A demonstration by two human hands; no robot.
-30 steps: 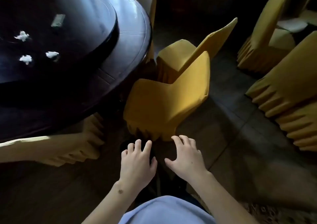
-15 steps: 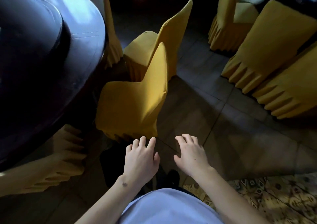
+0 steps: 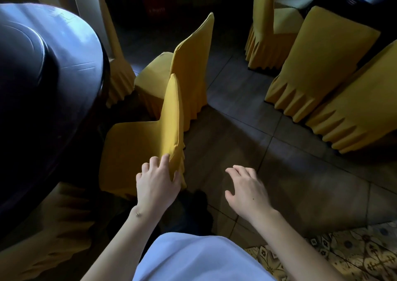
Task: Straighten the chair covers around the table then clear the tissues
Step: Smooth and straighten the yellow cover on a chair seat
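The left hand [image 3: 158,183] meets the near edge of the closest chair's yellow cover [image 3: 137,149] — its fingers [image 3: 165,159] lie against the front of the backrest fabric and its thumb [image 3: 176,175] reaches round the other side, so the cloth sits in a loose pinch between them. The right hand [image 3: 247,189] hangs well apart from it, to its right, above the dark floor tiles [image 3: 247,130], palm down, fingers spread and gently bent, holding nothing.

Ahead of the left hand the backrest rises edge-on, with the seat stretching off to the hand's left toward the round dark desk [image 3: 64,65], whose rim overhangs part of the seat. Just beyond that chair stands a 2nd yellow-covered chair [image 3: 189,70], its backrest upright and its pleated skirt reaching the floor. Further out and to the right of the right hand, 2 more covered chairs [image 3: 318,65] lean side by side, pleated hems down. A paler covered chair [image 3: 51,233] sits in shadow below and left of the left hand. No tissues show on the visible part of the desk. Below the right hand, near the wrist, a patterned rug [image 3: 343,252] edges the tiles, and a light-coloured garment [image 3: 197,259] fills the bottom.
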